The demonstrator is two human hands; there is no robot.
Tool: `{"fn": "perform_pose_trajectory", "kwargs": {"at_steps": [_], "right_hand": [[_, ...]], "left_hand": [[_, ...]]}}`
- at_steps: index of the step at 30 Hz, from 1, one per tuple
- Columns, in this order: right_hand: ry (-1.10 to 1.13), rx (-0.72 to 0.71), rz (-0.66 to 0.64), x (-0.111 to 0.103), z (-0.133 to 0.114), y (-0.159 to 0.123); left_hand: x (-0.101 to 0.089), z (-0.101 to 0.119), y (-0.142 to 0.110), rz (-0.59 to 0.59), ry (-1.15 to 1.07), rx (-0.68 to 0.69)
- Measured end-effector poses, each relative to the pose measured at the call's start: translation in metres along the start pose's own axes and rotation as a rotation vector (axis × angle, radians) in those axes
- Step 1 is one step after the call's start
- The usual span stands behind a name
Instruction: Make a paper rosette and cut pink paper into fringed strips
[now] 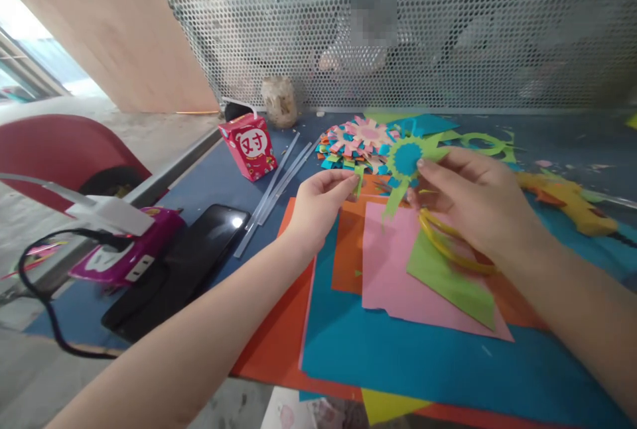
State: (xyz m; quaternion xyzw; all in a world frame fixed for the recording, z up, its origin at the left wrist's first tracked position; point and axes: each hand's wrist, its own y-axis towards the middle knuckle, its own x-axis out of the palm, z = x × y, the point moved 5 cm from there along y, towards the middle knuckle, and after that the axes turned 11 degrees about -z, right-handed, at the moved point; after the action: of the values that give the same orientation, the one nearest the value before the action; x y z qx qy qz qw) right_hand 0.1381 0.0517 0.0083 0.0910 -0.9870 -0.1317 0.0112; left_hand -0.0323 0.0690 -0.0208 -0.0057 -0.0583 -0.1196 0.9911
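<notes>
Green paper fringes the blue-centred flower (408, 158) that the right hand (480, 197) pinches in front of the paper-flower pile (369, 132), while the left hand (318, 207) pinches a small green strip (359, 182), so a light grip near the centre should best keep the thin fringe uncreased.

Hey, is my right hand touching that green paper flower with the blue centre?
Touching. The head view shows your right hand holding the green paper flower, its thumb over the flower's right edge.
</notes>
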Motion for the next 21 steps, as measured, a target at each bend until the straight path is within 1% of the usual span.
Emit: {"fn": "perform_pose_trajectory", "kwargs": {"at_steps": [3, 9, 12, 14, 16, 18, 19, 21], "right_hand": [[0.028, -0.025, -0.035, 0.006, -0.005, -0.003], [-0.058, -0.009, -0.024, 0.002, -0.007, -0.007], [-0.080, -0.011, -0.029, 0.001, -0.007, -0.008], [-0.133, -0.012, -0.027, 0.000, -0.007, -0.007], [-0.262, 0.028, -0.038, 0.002, -0.008, -0.006], [-0.493, 0.111, -0.041, 0.004, -0.009, -0.008], [-0.634, 0.134, -0.023, 0.005, -0.012, -0.010], [-0.860, 0.102, 0.042, 0.009, -0.023, -0.019]], "left_hand": [[0.004, 0.004, -0.004, -0.031, 0.017, 0.036], [0.010, 0.014, -0.011, -0.094, 0.095, 0.154], [0.010, 0.016, -0.014, -0.083, 0.108, 0.158], [0.009, 0.016, -0.014, -0.060, 0.125, 0.150], [0.008, 0.014, -0.012, -0.041, 0.142, 0.150], [0.002, 0.013, -0.007, 0.011, 0.145, 0.146], [-0.003, 0.012, -0.005, 0.057, 0.137, 0.141], [-0.016, 0.010, 0.000, 0.194, 0.085, 0.120]]}}
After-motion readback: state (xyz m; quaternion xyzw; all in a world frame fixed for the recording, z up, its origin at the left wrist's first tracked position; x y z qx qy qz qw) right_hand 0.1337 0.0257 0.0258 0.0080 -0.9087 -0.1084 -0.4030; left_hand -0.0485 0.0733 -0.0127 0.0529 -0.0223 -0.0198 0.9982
